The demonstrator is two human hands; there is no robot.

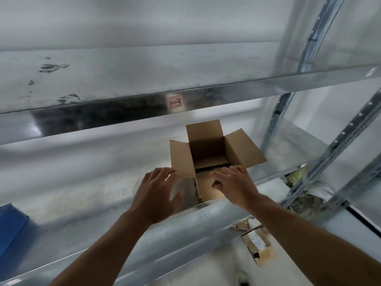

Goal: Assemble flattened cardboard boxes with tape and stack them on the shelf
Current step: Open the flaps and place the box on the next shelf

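Observation:
A small brown cardboard box (208, 150) stands on the metal shelf (86, 182), its top flaps spread open and its inside bare. My right hand (233, 185) rests on the box's near flap and front wall, fingers bent over the edge. My left hand (159, 193) hovers just left of the box with fingers spread and relaxed, its fingertips near the left flap; whether they touch is unclear.
A higher metal shelf (123, 79) hangs above the box. Perforated uprights (321, 159) stand at the right. A blue object (10, 223) lies at the shelf's left end. Below the shelf's front rail (185, 223), cardboard scraps (257, 248) lie on the floor.

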